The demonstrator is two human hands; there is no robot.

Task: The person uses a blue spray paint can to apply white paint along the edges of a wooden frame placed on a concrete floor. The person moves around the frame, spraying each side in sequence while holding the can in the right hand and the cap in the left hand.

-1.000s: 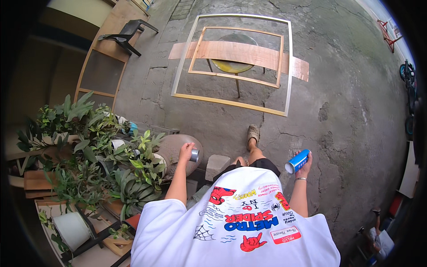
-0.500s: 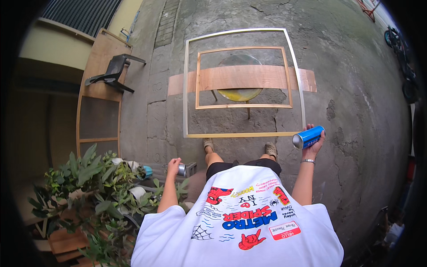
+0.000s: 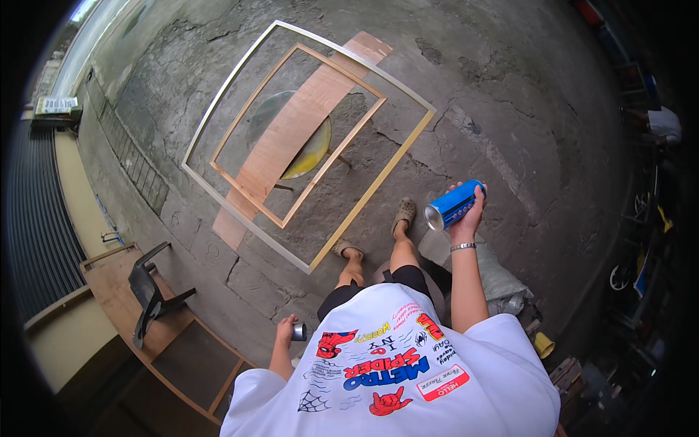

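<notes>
My right hand [image 3: 472, 217] is wrapped round a blue spray can [image 3: 453, 205], which lies tilted sideways with its silvery end toward the left. Low at my left side, my left hand [image 3: 285, 331] grips a small silver-grey cap [image 3: 299, 332]. In front of me a large rectangular frame [image 3: 368, 195] is whitish on most sides and yellowish on the near side. Inside its outline lies a smaller bare-wood frame [image 3: 337, 156]. A thin wooden board [image 3: 295, 131] runs beneath them, across a round table [image 3: 312, 154] with yellow on its top. Neither hand touches the frames.
A dark plastic chair [image 3: 149, 295] stands at the left by a wooden panel [image 3: 113, 280]. Behind my right side lies a pale sack [image 3: 495, 273]. Cracked concrete floor [image 3: 502, 95] surrounds the table. Another person in a white top [image 3: 664, 125] is at the far right.
My view has turned to the right, so the frames and board appear slanted and farther left. Both hands keep hold of the spray can and cap; the plants at left have left the view.
</notes>
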